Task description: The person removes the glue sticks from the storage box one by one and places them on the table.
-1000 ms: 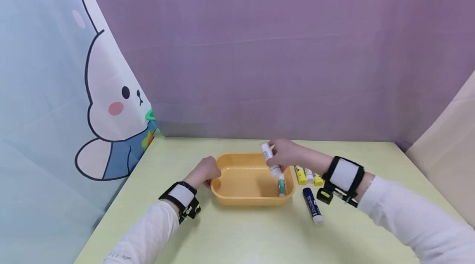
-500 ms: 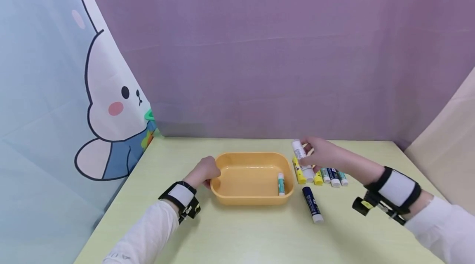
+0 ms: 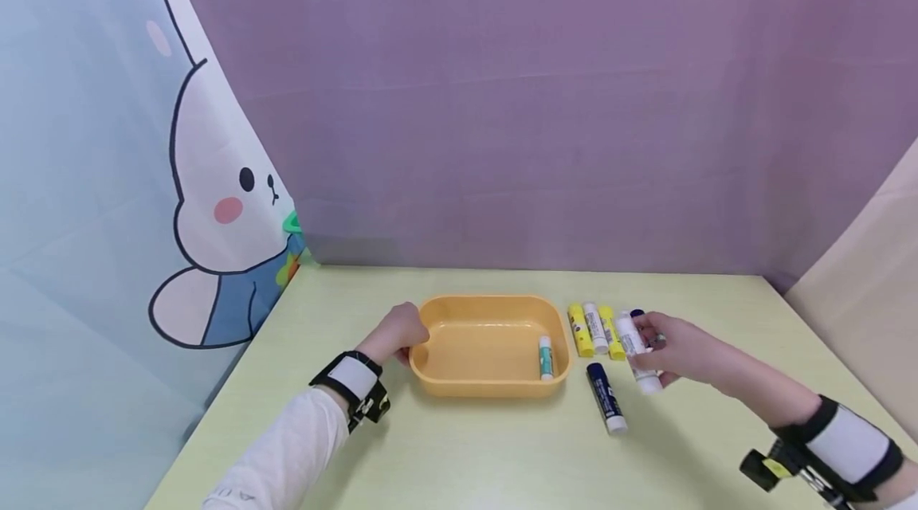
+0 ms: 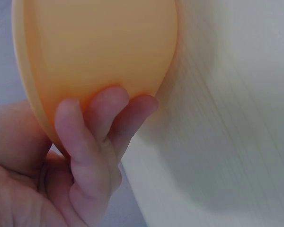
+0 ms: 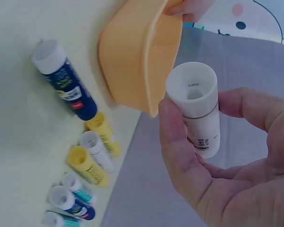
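Observation:
My left hand point(image 3: 398, 329) grips the left end of an orange-yellow plastic basin point(image 3: 488, 388), its fingers point(image 4: 104, 113) on the outer wall in the left wrist view. A small white and teal glue stick point(image 3: 546, 358) lies inside, near the basin's right end. Held between the thumb and fingers of my right hand point(image 3: 681, 347) is a thick white glue stick point(image 5: 199, 111), raised above the table and tilted. In the head view it hangs just right of a yellow glue stick point(image 3: 611, 335) and hides part of the row behind it.
Right of the basin lie another yellow glue stick point(image 3: 580, 331) and a slim white one point(image 3: 594, 327). Nearer me is a dark blue glue stick point(image 3: 606, 398). Teal-labelled glue sticks point(image 5: 79, 188) and a smaller dark blue one point(image 5: 73, 203) continue the row in the right wrist view.
My right hand has carried the white glue stick rightward from above the basin, past the left of the row, and now a little nearer me. The left hand keeps its grip.

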Available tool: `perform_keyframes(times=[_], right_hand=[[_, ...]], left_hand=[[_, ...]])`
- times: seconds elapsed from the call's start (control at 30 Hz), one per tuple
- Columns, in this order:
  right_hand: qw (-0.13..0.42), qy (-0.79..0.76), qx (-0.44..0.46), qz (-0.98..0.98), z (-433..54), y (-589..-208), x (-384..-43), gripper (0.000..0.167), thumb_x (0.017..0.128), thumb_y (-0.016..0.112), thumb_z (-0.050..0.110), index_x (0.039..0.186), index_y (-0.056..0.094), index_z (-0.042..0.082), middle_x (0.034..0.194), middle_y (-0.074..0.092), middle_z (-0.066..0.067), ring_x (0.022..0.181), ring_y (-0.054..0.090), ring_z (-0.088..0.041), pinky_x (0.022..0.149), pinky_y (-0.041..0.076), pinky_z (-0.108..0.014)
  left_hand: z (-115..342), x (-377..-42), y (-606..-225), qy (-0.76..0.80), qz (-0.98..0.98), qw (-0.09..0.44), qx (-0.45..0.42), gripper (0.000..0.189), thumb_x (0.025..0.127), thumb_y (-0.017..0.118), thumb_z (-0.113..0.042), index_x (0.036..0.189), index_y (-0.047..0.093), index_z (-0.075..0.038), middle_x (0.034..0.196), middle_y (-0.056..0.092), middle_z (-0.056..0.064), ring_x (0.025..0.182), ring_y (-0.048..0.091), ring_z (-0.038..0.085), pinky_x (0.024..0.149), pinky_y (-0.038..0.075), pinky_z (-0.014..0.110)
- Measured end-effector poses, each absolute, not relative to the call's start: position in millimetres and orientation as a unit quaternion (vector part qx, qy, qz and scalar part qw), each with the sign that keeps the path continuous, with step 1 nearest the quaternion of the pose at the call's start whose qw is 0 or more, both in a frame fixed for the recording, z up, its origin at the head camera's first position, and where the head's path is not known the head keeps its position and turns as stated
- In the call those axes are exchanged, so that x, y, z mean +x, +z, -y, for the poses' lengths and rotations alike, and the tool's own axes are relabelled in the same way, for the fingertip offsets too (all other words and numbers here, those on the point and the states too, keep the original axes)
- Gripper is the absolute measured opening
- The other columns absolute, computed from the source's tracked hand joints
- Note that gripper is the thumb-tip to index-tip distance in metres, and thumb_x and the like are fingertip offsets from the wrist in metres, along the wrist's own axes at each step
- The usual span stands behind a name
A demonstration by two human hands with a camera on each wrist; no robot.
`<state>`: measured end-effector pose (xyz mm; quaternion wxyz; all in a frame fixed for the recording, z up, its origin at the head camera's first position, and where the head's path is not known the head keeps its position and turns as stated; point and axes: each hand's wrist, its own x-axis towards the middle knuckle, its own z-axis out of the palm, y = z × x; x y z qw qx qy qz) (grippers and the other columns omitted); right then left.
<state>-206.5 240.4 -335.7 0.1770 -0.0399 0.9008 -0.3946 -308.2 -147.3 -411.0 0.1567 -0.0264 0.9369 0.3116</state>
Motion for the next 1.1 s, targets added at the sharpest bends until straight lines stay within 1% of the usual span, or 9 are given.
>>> perform_keyframes(times=[0.2,0.33,0.53,0.7,0.83,1.1], right_hand=[[0.171,-0.399,-0.024,-0.900,-253,-356,-199,0.066,0.082,0.070,0.013,0.131,0.034,-0.013,0.109,0.049,-0.017,0.081,0.057,-0.018,0.063,0.059,-0.035],[0.170,-0.419,-0.021,-0.892,-258,-372,-194,0.062,0.082,0.068,0.007,0.128,0.035,-0.015,0.105,0.050,-0.016,0.078,0.058,-0.018,0.061,0.060,-0.036],[0.176,-0.422,-0.006,-0.889,-259,-391,-192,0.057,0.081,0.068,0.005,0.126,0.038,-0.014,0.103,0.051,-0.014,0.076,0.058,-0.018,0.059,0.059,-0.036],[0.182,-0.409,0.011,-0.894,-256,-403,-195,0.055,0.081,0.068,0.005,0.125,0.040,-0.012,0.102,0.052,-0.014,0.075,0.058,-0.019,0.059,0.059,-0.035],[0.183,-0.406,0.022,-0.895,-255,-411,-198,0.056,0.081,0.068,0.006,0.126,0.040,-0.012,0.102,0.052,-0.014,0.074,0.059,-0.019,0.059,0.059,-0.035],[0.176,-0.409,0.033,-0.895,-257,-425,-204,0.058,0.079,0.068,0.007,0.126,0.040,-0.013,0.099,0.053,-0.014,0.072,0.059,-0.019,0.058,0.059,-0.035]], left_hand=[[147,-307,-411,0.315,-0.936,0.156,-0.025,0.010,0.080,0.048,0.003,0.088,0.053,0.007,0.074,0.063,0.020,0.041,0.061,0.024,0.041,0.056,0.034],[147,-308,-412,0.313,-0.936,0.157,-0.026,0.011,0.081,0.049,0.003,0.090,0.052,0.007,0.074,0.063,0.020,0.041,0.061,0.024,0.042,0.056,0.035],[147,-307,-409,0.313,-0.936,0.158,-0.025,0.011,0.081,0.049,0.003,0.090,0.052,0.007,0.076,0.063,0.021,0.041,0.061,0.024,0.041,0.056,0.034],[147,-308,-411,0.303,-0.940,0.154,-0.021,0.012,0.081,0.050,0.001,0.091,0.052,0.007,0.073,0.062,0.020,0.040,0.061,0.023,0.039,0.055,0.032],[147,-309,-413,0.296,-0.943,0.153,-0.020,0.014,0.081,0.051,0.001,0.094,0.052,0.007,0.072,0.061,0.019,0.041,0.061,0.023,0.038,0.054,0.032],[145,-308,-410,0.292,-0.944,0.152,-0.028,0.016,0.082,0.051,0.001,0.096,0.052,0.008,0.075,0.061,0.019,0.042,0.061,0.023,0.040,0.055,0.032]])
